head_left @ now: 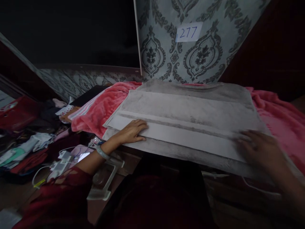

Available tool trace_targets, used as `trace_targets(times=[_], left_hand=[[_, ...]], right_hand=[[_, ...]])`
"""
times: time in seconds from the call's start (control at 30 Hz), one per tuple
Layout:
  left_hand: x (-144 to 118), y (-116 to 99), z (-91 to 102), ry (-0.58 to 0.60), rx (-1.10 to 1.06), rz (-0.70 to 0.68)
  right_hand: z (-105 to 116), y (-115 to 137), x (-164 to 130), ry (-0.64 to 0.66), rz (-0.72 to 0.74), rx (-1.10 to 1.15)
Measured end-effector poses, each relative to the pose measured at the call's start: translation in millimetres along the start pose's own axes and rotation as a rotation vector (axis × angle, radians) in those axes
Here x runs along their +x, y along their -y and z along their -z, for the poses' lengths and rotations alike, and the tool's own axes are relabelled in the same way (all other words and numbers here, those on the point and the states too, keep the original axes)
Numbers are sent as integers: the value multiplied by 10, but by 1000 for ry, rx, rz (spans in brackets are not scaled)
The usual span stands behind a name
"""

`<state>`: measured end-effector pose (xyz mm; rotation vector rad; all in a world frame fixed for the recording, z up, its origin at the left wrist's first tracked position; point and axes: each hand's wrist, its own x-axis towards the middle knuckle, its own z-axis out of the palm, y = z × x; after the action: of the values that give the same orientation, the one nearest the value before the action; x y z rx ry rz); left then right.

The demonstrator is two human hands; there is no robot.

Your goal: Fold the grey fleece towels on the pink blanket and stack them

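Note:
A grey towel (190, 111) with pale stripes lies spread flat over a pink blanket (105, 105) on a raised surface in front of me. My left hand (132, 130) rests flat on the towel's near left corner, fingers together and extended, a bangle on the wrist. My right hand (259, 149) lies blurred on the towel's near right edge, fingers spread over the fabric. Neither hand grips anything that I can see.
A patterned wall panel bears a paper label (189, 32) reading 277. To the left, a heap of clothes (26, 149) covers the floor, beside a white charger with cables (59, 162). A white plastic stand (105, 181) sits below the surface edge.

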<state>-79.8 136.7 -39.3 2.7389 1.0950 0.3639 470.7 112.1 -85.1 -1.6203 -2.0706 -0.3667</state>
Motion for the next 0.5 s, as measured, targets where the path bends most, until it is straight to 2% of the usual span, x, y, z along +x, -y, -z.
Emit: trace_targets(times=[0.1, 0.2, 0.33, 0.5], left_hand=[[12, 17, -45, -1, -22, 3], [1, 59, -39, -12, -19, 0], [0, 37, -14, -27, 13, 37], [-64, 85, -69, -79, 21, 88]], right_hand=[[-70, 780, 73, 61, 200, 235], [-176, 1235, 102, 140, 297, 323], [-263, 1351, 79, 169, 311, 318], [-170, 1216, -3, 177, 284, 235]])
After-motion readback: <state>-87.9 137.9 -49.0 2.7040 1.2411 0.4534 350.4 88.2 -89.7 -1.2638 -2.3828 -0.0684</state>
